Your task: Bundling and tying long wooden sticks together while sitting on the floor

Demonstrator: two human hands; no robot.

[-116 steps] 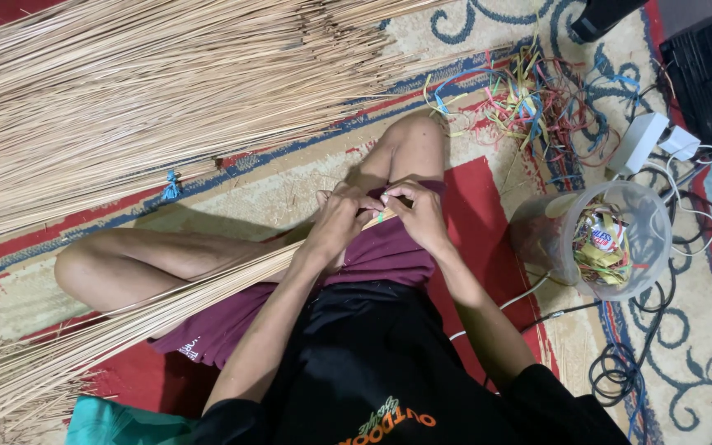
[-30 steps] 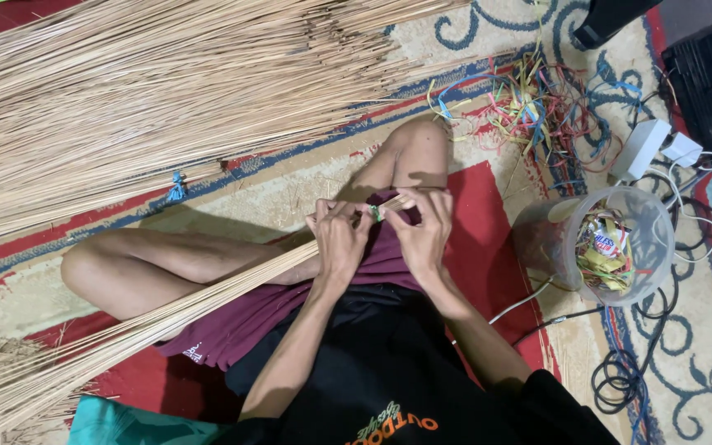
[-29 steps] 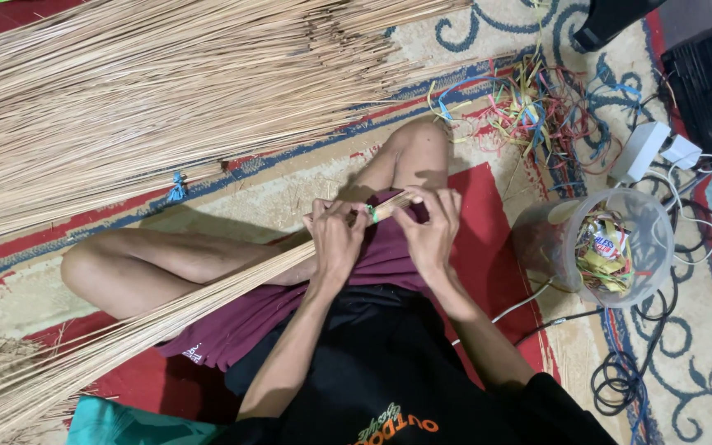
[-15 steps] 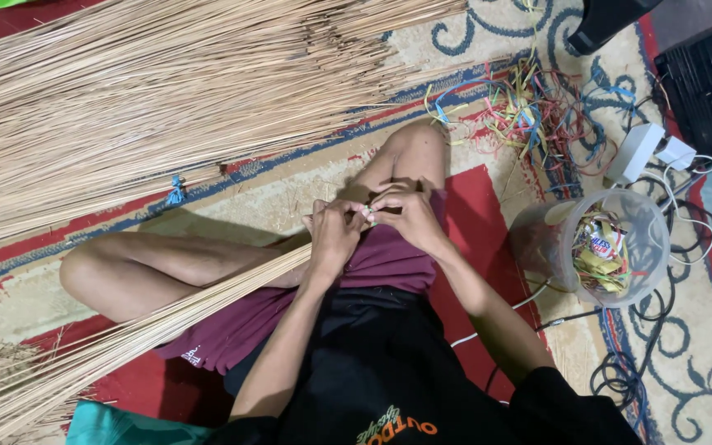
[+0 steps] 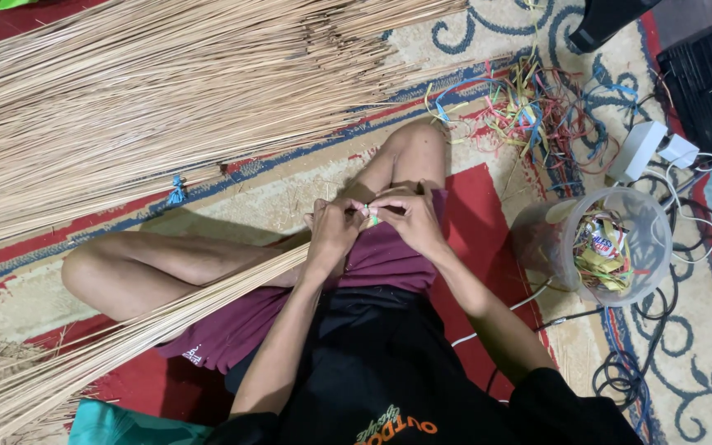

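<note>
I sit cross-legged on a patterned rug. A bundle of thin tan sticks [image 5: 125, 342] runs from the lower left up across my thigh to my hands. My left hand [image 5: 333, 235] is closed around the bundle's upper end. My right hand [image 5: 409, 218] meets it there, fingers pinching a small light-coloured band [image 5: 370, 216] at the bundle's tip. The two hands touch above my knee.
A large heap of loose sticks [image 5: 166, 99] fills the upper left. A clear plastic tub [image 5: 611, 247] of coloured strips stands at the right, with scattered strips [image 5: 529, 111] beyond it. A white adapter [image 5: 640, 148] and dark cables [image 5: 644, 363] lie at the far right.
My hands shifted slightly over the bundle's end, the right hand moving in closer over the left and working the band. The bundle stays across my thigh.
</note>
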